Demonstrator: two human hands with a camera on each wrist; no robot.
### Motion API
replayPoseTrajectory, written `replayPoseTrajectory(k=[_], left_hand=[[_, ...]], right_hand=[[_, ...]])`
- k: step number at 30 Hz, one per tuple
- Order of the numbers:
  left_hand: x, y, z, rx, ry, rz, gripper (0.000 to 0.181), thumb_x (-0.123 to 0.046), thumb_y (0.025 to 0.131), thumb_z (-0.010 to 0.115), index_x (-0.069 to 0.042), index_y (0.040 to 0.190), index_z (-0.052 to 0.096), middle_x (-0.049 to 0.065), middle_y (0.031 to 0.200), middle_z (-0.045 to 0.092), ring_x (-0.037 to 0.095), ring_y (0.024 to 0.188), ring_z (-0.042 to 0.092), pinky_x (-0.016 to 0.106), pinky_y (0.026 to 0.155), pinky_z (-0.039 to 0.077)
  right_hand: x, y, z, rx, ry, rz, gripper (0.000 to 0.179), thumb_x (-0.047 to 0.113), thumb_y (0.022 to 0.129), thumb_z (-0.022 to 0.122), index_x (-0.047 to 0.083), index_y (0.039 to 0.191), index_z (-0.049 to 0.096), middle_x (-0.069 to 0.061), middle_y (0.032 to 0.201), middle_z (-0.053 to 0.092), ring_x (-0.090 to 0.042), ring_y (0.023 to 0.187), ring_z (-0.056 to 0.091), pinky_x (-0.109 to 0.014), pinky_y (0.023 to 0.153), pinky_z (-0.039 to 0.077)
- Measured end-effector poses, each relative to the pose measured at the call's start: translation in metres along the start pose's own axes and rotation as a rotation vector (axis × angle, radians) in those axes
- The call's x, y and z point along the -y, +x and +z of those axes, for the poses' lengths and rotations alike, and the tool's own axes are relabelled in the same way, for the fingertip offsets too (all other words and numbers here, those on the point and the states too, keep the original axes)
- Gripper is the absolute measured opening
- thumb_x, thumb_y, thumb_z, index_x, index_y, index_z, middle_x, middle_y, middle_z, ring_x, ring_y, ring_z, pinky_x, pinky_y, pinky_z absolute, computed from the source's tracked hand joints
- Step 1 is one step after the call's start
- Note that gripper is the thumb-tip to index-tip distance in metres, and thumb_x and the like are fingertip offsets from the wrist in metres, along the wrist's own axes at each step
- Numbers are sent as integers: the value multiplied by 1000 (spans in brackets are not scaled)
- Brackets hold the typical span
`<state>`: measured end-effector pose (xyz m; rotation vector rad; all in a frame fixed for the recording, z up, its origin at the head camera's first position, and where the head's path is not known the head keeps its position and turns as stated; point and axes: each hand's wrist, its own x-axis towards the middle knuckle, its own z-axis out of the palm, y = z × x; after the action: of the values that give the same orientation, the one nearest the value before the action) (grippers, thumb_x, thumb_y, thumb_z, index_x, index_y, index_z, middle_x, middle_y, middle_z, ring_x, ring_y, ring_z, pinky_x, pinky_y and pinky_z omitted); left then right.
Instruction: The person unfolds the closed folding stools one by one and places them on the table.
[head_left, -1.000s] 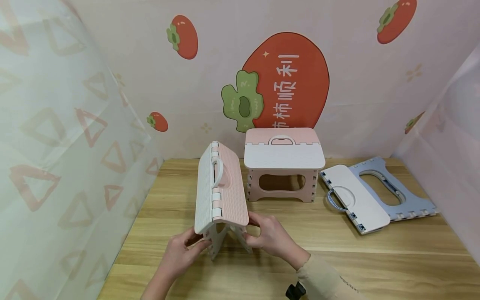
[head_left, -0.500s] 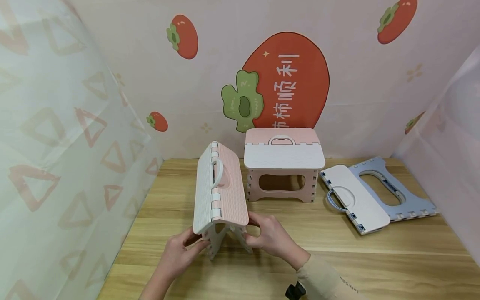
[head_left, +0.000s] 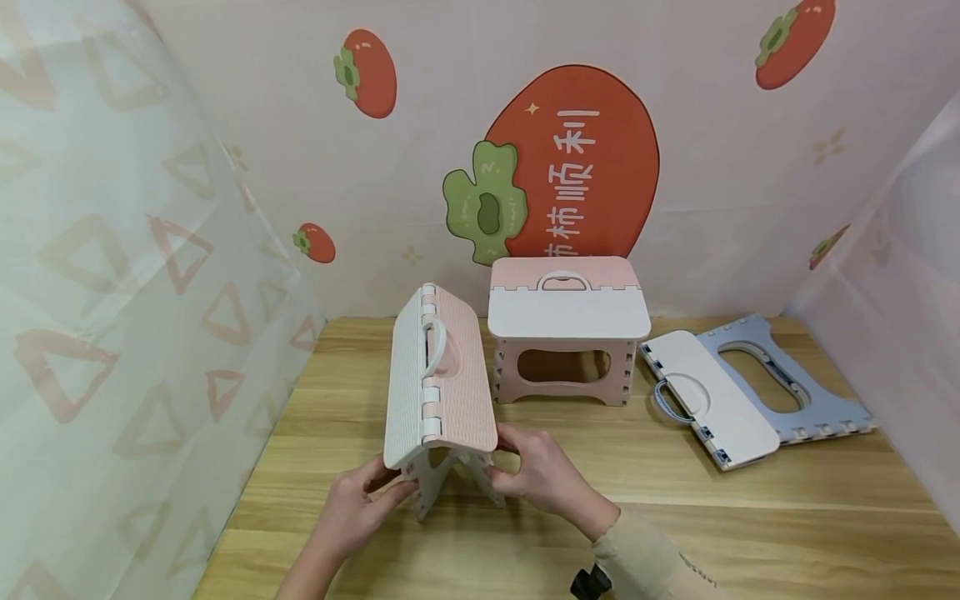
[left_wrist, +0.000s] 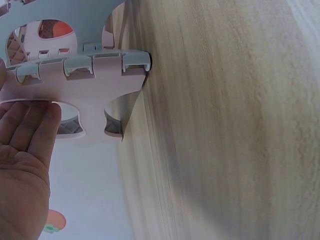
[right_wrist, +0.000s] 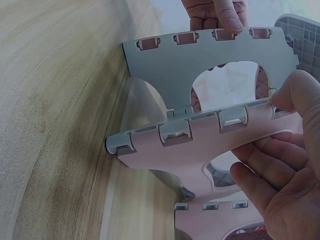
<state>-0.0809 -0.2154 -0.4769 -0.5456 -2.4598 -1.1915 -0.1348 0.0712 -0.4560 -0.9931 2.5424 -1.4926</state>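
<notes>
A pink and white folding stool (head_left: 467, 392) stands partly folded on the table, its top bent into a roof shape with a white carrying handle at the ridge. At its near end, my left hand (head_left: 351, 507) grips the left leg panel under the white half. My right hand (head_left: 543, 473) holds the right one, below the pink half. In the right wrist view, the thumb lies on the hinged edge and fingers reach the cutout of the pink leg panel (right_wrist: 192, 162). Fingers of the left hand (left_wrist: 25, 165) reach the panel's cutout in the left wrist view.
Behind and right, an unfolded pink and white stool (head_left: 570, 312) stands against the printed back wall (head_left: 405, 183). Farther right, a blue and white folding stool (head_left: 712, 396) lies partly folded. Patterned sheets enclose both sides of the wooden table (head_left: 675, 533).
The held stool's left half and my left hand have shifted slightly left, spreading the halves a little wider. My right hand and the other stools stay where they were.
</notes>
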Motion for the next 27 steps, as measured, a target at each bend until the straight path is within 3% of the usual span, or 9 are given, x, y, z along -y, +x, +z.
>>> replayPoseTrajectory(k=[22,27], left_hand=[[2,0,-4,0,1,12,36,1,80,84,-6,114,73,12,107,78,18,95,75,34,74,64],[3,0,-4,-1,8,2,36,0,80,84,-7,113,73,11,106,78,17,95,75,34,74,64]], right_hand=[[1,0,-2,11,12,17,49,2,85,71,6,133,63,-8,118,75,-24,111,71,-47,93,59],[1,0,-2,8,-3,14,49,3,84,72,7,133,64,-6,117,76,-22,111,71,-42,93,60]])
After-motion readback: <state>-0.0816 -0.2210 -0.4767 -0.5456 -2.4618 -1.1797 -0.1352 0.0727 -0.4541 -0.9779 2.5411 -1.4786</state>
